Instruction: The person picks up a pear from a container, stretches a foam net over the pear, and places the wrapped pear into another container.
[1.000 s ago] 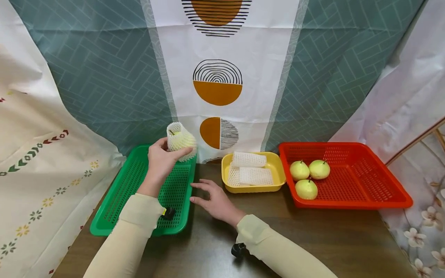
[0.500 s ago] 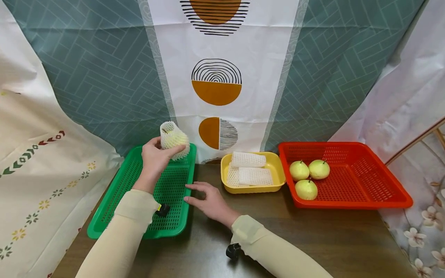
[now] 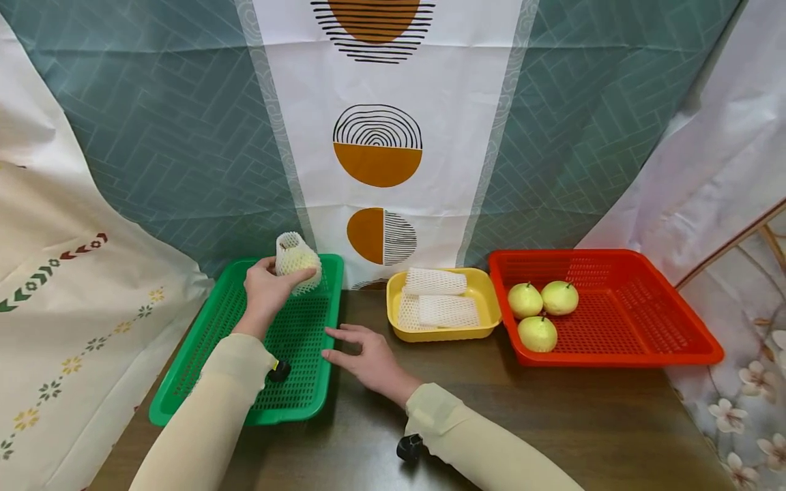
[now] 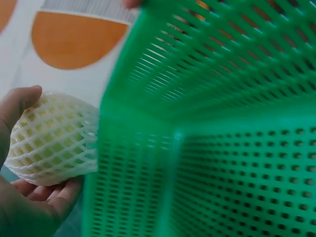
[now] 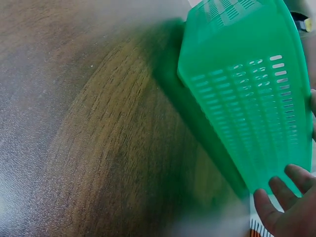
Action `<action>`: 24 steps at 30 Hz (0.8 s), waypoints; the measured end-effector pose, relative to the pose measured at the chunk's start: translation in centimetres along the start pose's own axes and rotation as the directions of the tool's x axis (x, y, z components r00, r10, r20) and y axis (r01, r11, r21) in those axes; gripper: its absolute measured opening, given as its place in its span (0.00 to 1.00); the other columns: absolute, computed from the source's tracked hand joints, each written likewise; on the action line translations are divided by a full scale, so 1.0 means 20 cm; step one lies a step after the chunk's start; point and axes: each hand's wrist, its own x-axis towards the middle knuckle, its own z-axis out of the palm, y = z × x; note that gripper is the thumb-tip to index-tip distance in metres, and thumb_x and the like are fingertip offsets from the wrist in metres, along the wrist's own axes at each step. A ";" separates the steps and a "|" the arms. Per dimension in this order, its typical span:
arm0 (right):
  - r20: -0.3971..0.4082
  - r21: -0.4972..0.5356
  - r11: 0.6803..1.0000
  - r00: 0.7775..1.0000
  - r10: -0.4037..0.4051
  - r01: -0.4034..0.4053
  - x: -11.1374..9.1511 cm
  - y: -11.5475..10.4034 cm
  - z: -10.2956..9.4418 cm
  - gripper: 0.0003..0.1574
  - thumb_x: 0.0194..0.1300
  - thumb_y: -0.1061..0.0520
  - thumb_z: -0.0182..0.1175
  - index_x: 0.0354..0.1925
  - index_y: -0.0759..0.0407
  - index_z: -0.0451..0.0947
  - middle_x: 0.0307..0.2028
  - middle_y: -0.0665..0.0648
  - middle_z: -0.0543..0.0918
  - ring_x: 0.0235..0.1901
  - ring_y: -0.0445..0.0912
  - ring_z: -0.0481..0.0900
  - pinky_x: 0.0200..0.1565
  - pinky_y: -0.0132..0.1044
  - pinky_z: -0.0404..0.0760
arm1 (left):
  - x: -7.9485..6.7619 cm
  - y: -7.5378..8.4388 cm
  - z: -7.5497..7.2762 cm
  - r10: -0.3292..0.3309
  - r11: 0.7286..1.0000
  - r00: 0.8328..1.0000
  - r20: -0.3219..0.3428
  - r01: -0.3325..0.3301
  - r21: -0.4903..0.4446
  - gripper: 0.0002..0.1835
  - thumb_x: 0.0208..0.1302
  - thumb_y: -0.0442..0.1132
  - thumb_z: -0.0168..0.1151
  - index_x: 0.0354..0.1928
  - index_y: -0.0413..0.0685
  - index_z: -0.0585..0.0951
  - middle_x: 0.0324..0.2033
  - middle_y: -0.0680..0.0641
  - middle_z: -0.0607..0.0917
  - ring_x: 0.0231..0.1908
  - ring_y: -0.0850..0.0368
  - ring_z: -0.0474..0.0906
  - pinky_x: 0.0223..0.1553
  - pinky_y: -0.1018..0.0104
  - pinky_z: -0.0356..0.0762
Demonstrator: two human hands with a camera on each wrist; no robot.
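A pale yellow-green pear in a white foam net sleeve point(image 3: 299, 264) is held by my left hand point(image 3: 265, 292), above the far end of the green basket point(image 3: 297, 351). In the left wrist view, the thumb lies on one side of the netted pear point(image 4: 54, 140) and the fingers are beneath it. My right hand point(image 3: 371, 361) is at the basket's right side, fingers extended and apart, holding nothing. In the right wrist view its fingertips are close to the basket's side wall point(image 5: 247, 113); whether they touch it I cannot tell.
A yellow tray point(image 3: 445, 335) with several white foam net sleeves point(image 3: 448, 311) stands at the middle back. Right of it, a red basket point(image 3: 620, 327) holds three bare pears point(image 3: 537, 334). All stand on a dark wooden table point(image 3: 491, 409), with a patterned cloth point(image 3: 377, 82) behind.
My left hand has moved left with the netted pear and lowered it toward the green basket. My right hand has shifted slightly left, staying beside the basket's edge.
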 end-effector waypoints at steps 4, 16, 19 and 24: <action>0.011 0.016 1.000 1.000 0.005 -0.005 0.00 0.00 0.00 0.27 0.55 0.30 0.58 0.55 0.20 0.69 0.64 0.47 0.70 0.64 0.43 0.65 0.62 0.50 0.67 | 0.02 -0.06 0.02 -0.043 0.999 0.999 0.026 0.042 0.024 0.51 0.42 0.66 0.69 0.66 0.47 0.64 0.54 0.43 0.72 0.51 0.47 0.70 0.46 0.56 0.75; 0.004 0.035 0.999 1.000 -0.010 0.009 0.00 0.00 0.00 0.26 0.56 0.31 0.59 0.55 0.20 0.69 0.59 0.37 0.73 0.61 0.38 0.68 0.62 0.47 0.68 | 0.10 -0.15 0.08 -0.124 0.977 0.982 0.145 0.096 0.189 0.52 0.44 0.63 0.70 0.66 0.41 0.62 0.55 0.39 0.72 0.50 0.44 0.71 0.46 0.52 0.75; 0.007 0.050 0.998 1.000 -0.023 0.023 0.00 0.01 0.00 0.26 0.57 0.32 0.59 0.55 0.21 0.69 0.56 0.33 0.74 0.60 0.36 0.69 0.62 0.46 0.68 | 0.11 -0.16 0.10 -0.140 0.970 0.977 0.160 0.103 0.221 0.52 0.44 0.62 0.70 0.66 0.40 0.62 0.55 0.38 0.72 0.50 0.44 0.70 0.45 0.51 0.75; 0.016 0.075 0.997 0.999 -0.033 0.032 0.00 0.02 0.00 0.26 0.57 0.33 0.59 0.55 0.22 0.69 0.56 0.31 0.74 0.60 0.36 0.69 0.62 0.47 0.68 | 0.15 -0.20 0.13 -0.139 0.977 0.971 0.195 0.102 0.188 0.52 0.44 0.60 0.71 0.66 0.38 0.61 0.56 0.37 0.71 0.51 0.44 0.70 0.48 0.51 0.74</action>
